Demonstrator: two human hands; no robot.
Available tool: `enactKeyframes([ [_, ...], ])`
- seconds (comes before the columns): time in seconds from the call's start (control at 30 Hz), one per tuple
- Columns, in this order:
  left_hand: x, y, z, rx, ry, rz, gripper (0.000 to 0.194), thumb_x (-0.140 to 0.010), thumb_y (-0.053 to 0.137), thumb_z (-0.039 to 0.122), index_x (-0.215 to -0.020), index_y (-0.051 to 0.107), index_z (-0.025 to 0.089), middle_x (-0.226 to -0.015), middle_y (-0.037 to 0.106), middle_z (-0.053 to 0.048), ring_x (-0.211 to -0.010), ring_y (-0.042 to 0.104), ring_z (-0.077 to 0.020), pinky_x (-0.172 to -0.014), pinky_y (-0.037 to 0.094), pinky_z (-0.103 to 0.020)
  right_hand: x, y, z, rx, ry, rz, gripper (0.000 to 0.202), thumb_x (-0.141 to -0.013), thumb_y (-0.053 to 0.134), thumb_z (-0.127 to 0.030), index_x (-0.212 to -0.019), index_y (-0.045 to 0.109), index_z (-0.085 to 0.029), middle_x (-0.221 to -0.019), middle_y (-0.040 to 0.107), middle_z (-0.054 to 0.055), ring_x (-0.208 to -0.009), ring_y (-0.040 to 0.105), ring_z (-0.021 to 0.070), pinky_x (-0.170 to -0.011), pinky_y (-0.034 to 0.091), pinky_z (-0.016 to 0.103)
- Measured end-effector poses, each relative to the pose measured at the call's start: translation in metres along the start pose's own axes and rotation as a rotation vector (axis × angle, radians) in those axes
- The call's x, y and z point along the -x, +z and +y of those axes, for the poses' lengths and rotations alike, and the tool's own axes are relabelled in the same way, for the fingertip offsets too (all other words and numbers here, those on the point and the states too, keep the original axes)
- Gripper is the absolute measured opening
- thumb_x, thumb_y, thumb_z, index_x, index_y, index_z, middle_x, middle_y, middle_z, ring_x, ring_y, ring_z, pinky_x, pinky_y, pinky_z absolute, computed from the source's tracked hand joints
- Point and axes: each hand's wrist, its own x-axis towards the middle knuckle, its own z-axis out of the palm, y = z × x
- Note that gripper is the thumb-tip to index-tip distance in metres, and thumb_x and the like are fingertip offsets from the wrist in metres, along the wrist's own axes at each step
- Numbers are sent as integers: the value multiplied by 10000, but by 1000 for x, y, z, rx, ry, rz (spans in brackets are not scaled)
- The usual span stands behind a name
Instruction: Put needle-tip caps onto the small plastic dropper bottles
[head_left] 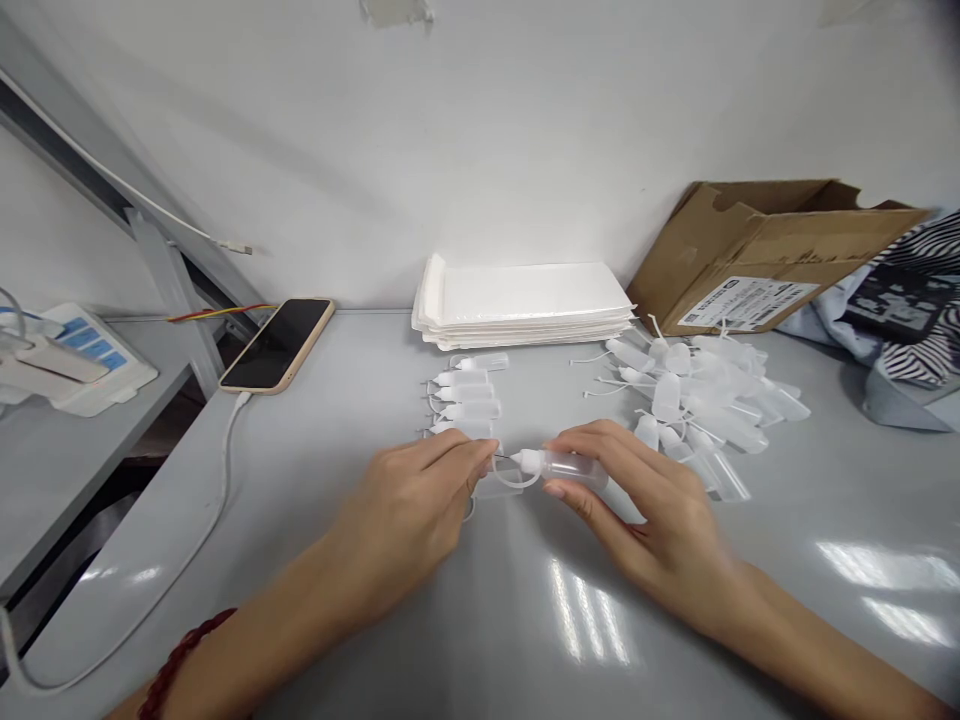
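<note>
My right hand (pixel 656 500) holds a small translucent needle-tip bottle (pixel 571 469) on its side between thumb and fingers, its thin metal tip facing left. From the bottle's neck a soft white strap (pixel 517 485) loops round to my left hand (pixel 416 495), whose thumb and fingers are pinched on the strap's end, right by the needle tip. The little cap there is hidden by the fingertips. Just beyond my left hand, several similar bottles (pixel 471 410) lie in a row, tips to the left. Another one lies partly covered beneath the hands.
A heap of similar bottles (pixel 720 400) lies at the right, before an open cardboard box (pixel 720 250). White padded envelopes (pixel 532 295) are stacked against the wall. On the left a phone (pixel 277 345) is plugged into a white cable (pixel 225 470). Clothing (pixel 900 300) lies far right.
</note>
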Motion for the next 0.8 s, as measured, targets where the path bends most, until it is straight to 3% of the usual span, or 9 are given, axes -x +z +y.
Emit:
enactKeyframes([
  [0.37,0,-2,2,16,0,-40,291,-849,404,7,-1025,576,162,-771,635,-2,-629,572,-102,-569,467,-209,-2,-3,1,0,2,-17,181,-867,538,-122,-1039,547,-174,-912,609,78,-831,588,180,-689,507,308],
  [0.8,3,5,1,0,80,-2,287,-824,395,-22,-971,601,113,-705,609,-21,-596,550,-115,-550,467,-225,1,5,3,-42,-23,-117,189,-911,437,-87,-1084,487,-144,-827,550,51,-698,524,129,-601,469,245],
])
